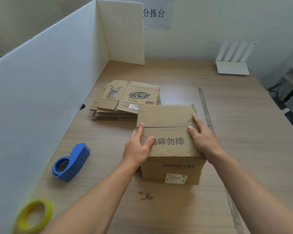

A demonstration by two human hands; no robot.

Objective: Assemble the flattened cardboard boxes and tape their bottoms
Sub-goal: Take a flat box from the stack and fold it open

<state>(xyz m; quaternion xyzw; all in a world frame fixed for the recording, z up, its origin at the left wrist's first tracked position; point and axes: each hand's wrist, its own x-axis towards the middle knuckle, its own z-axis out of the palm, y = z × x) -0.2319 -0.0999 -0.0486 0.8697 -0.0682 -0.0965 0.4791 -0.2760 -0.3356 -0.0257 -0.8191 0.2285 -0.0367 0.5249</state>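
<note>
Box (169,144) pos?
– Mid table (235,115), upright, just in front of + slightly R of the stack of flat boxes (125,100). Its far L top corner overlaps the stack in view. Both top flaps folded shut, seam showing as a thin dark line running L–R btwn them.

L hand (138,146)?
– On box's L top edge. Thumb lies flat on near flap, beside the printed characters. Index finger runs along the edge up to the seam. Fingers fairly straight, pressing, not wrapped round anything.

R hand (202,136)?
– Opposite side. Fingers laid straight over R top edge, thumb tip at the seam. Pressing down too, nothing pinched.

Tape gear?
– Blue tape dispenser (71,162) lying on table L of box, well apart from it, no hand on it. Yellow tape roll (34,215) flat at near L corner, by the white partition (41,81).

Anything else?
– White label (176,178) low on box's front face. Long grey strip (205,107), ruler-like, lying along table just R of box. White device w/ four upright antennas (232,65) at far R corner. Few dark crumbs (145,196) on table in front of box. Sign w/ characters (153,13) on back wall.
</note>
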